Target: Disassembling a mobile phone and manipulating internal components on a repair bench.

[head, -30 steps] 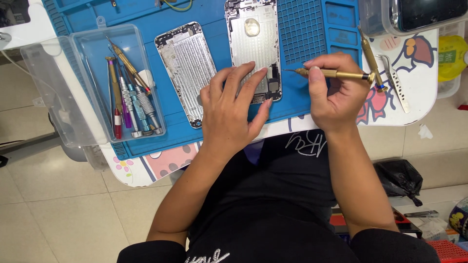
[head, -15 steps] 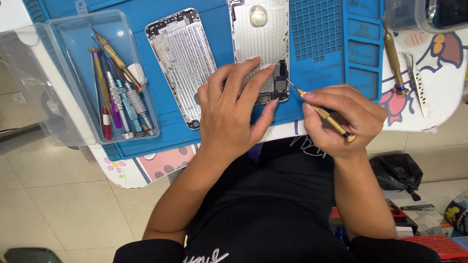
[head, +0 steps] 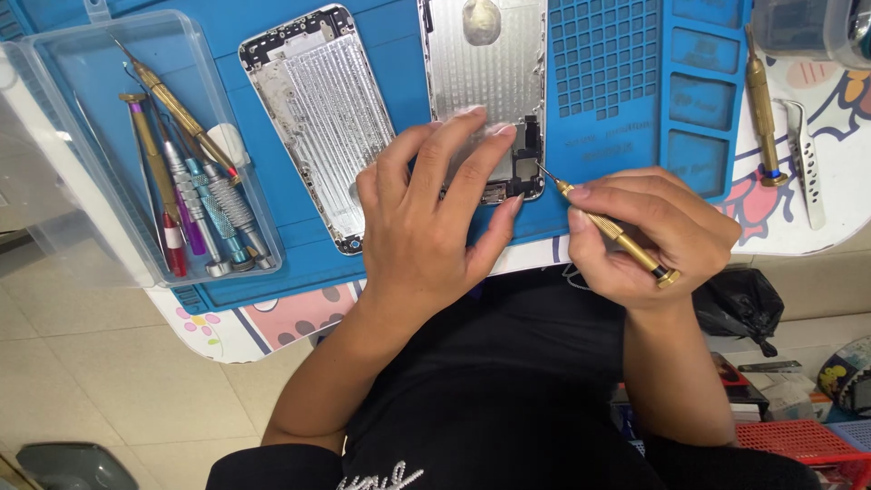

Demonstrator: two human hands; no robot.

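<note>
My left hand lies flat on the near end of a silver phone housing, pinning it to the blue work mat. In my right hand is a slim gold screwdriver; its tip touches the housing's near right corner. A second open phone housing rests on the mat just left of my left hand.
A clear plastic box at the left holds several screwdrivers. Another gold screwdriver and metal tweezers lie on the white table at the right. A clear container stands at the top right. Floor clutter sits lower right.
My right hand turned the gold screwdriver from level to pointing down and brought its tip to the housing's corner. My left hand stayed pressed on the housing.
</note>
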